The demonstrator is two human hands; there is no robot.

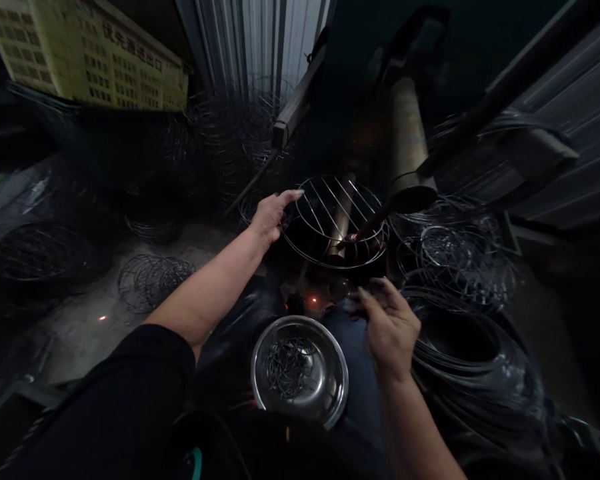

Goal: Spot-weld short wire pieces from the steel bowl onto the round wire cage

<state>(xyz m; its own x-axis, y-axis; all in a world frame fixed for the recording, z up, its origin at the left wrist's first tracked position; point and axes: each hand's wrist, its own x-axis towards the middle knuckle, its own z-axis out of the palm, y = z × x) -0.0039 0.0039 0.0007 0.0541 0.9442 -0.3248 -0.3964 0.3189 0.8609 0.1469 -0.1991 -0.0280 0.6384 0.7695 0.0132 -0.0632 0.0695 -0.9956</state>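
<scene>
**Hands at a wire guard in a dim workshop**

Dark coils of bundled wire hoops (460, 347) crowd the right side, partly cut off and lost in shadow. Ahead, the round domed wire-grille frame (336, 220) sits on what looks like a welding fixture (the murk hides its mount). The left hand (271, 215) rests open-fingered on the frame's rim, seemingly steadying it. Nearer, a shiny round steel bowl (300, 370) keeps short wire pieces within reach. The right hand (387, 327) hovers with fingers loosely curled; whether its grip pinches anything I cannot tell.
</scene>
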